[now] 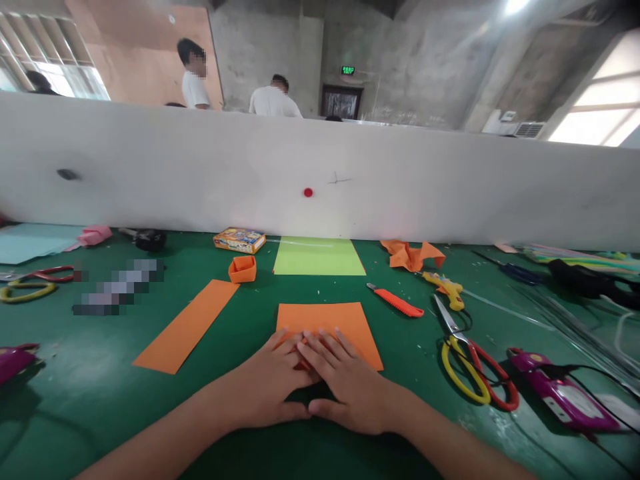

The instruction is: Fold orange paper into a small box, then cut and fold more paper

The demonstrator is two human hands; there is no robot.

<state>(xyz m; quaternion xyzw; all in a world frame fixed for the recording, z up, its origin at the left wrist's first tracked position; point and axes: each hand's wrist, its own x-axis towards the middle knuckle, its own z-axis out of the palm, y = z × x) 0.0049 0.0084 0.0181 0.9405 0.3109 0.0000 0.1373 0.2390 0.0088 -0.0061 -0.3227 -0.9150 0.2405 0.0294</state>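
Note:
Both hands rest on a sheet of orange paper [325, 317] that lies on the green table directly before me. My left hand [275, 380] is flat with its fingers stretched over the near left part of the sheet. My right hand [345, 383] lies flat too, its fingertips meeting and partly overlapping those of the left. Neither hand grips anything. The near edge of the sheet is hidden under them. To the left lies an orange paper strip [187, 327], with a small folded orange paper box [243, 269] at its far end.
Right: an orange utility knife [399, 303], a yellow glue gun [450, 291], scissors [473, 367], a purple device with cables [563, 390] and crumpled orange paper [411, 255]. Behind: yellow-green paper [320, 257] and a small carton [240, 240] before a white partition [320, 160]. More scissors [33, 283] lie left.

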